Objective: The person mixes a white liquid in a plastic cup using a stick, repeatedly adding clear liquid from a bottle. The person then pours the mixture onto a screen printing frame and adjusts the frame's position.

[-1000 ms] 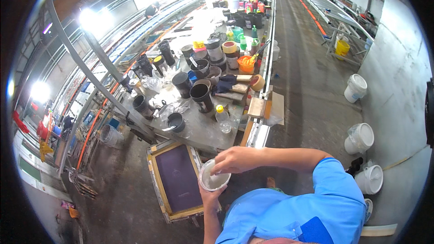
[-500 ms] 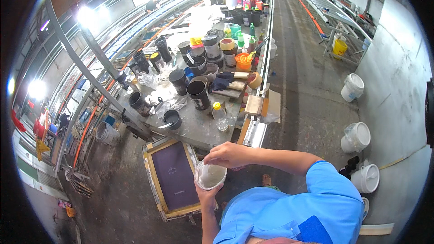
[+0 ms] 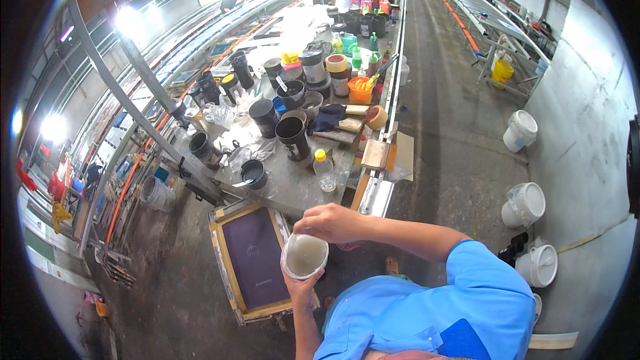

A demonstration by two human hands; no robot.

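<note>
White tub (image 3: 287, 258) held in mid-air off the surface's (image 3: 297, 191) near end, cupped by left hand (image 3: 302, 285). Right hand (image 3: 327, 223) curled at far rim; anything pinched cannot be told. Judged light, slightly flexible; best cupped low.

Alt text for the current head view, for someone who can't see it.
A person in a blue shirt holds a white tub in the left hand, right hand over its far rim. Beyond is a cluttered workbench with black containers, a framed dark panel at its near end.
</note>
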